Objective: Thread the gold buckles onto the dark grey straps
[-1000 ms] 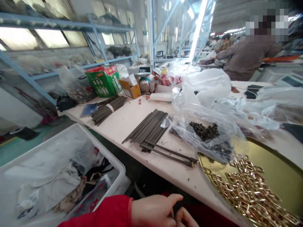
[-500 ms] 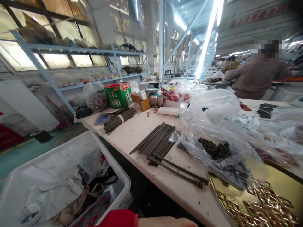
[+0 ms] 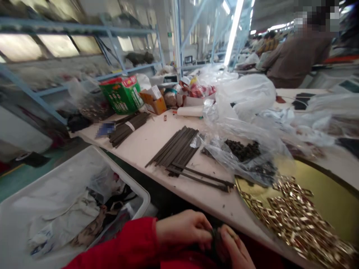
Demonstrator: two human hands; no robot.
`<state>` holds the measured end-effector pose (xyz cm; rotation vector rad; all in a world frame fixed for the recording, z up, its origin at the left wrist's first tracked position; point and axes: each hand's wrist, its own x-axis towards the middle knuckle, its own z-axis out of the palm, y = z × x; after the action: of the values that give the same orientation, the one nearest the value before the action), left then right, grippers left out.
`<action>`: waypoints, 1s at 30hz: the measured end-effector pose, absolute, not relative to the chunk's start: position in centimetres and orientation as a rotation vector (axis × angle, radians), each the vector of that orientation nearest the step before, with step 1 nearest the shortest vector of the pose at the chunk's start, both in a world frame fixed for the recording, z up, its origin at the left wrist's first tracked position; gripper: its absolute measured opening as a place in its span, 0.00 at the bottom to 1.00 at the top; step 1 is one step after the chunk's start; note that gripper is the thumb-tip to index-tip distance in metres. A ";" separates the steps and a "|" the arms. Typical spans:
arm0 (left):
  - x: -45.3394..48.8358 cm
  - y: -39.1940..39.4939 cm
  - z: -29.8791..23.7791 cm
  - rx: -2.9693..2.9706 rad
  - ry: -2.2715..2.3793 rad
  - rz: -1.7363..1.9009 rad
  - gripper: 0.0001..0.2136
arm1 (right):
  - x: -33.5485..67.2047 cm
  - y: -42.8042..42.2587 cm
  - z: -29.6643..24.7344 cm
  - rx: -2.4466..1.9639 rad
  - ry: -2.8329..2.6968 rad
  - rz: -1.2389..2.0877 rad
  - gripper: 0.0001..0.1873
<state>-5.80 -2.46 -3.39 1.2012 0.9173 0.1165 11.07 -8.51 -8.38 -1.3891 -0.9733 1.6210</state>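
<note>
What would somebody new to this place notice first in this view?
Probably the shiny gold-coloured rectangular rings, heaped on a round gold-coloured tray at the lower right. Next might come the dark flat strips laid side by side mid-picture on the pale table, and the green-and-red carton toward the upper left. At bottom centre, the left grip and right grip close on a blurred dark piece.

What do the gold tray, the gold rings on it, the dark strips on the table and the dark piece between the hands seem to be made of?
Gold tray: perhaps metal; smooth with a sheen, though coated plastic is possible.
Gold rings: likely polished metal, with bright glints.
Dark strips: possibly leather or fabric; flat, dull surface.
Dark piece: cannot tell; mostly covered.
</note>
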 end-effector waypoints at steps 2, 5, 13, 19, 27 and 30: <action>-5.2 -2.3 -3.2 1.090 0.991 0.175 0.08 | 11.1 -8.4 -8.0 -1.299 -0.958 1.606 0.23; -4.5 -2.1 -3.5 0.991 0.994 0.217 0.08 | 11.1 -8.2 -7.5 -1.219 -0.913 1.650 0.21; -4.5 -2.2 -4.3 0.832 0.894 0.249 0.09 | 10.7 -8.2 -7.2 -0.976 -0.391 1.904 0.18; -4.0 -2.6 -5.3 0.881 0.925 0.267 0.11 | 11.0 -8.5 -7.3 -1.007 -0.475 1.866 0.18; -4.3 -2.9 -5.2 0.726 0.890 0.307 0.09 | 10.6 -8.7 -6.8 -0.952 -0.387 1.865 0.19; -4.4 -3.0 -5.2 0.644 0.864 0.294 0.09 | 10.1 -8.6 -6.5 -0.895 -0.189 1.944 0.20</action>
<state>-4.39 -3.00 -5.25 0.6444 0.8639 0.2941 10.12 -8.57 -6.48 -0.8946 -0.1894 1.9437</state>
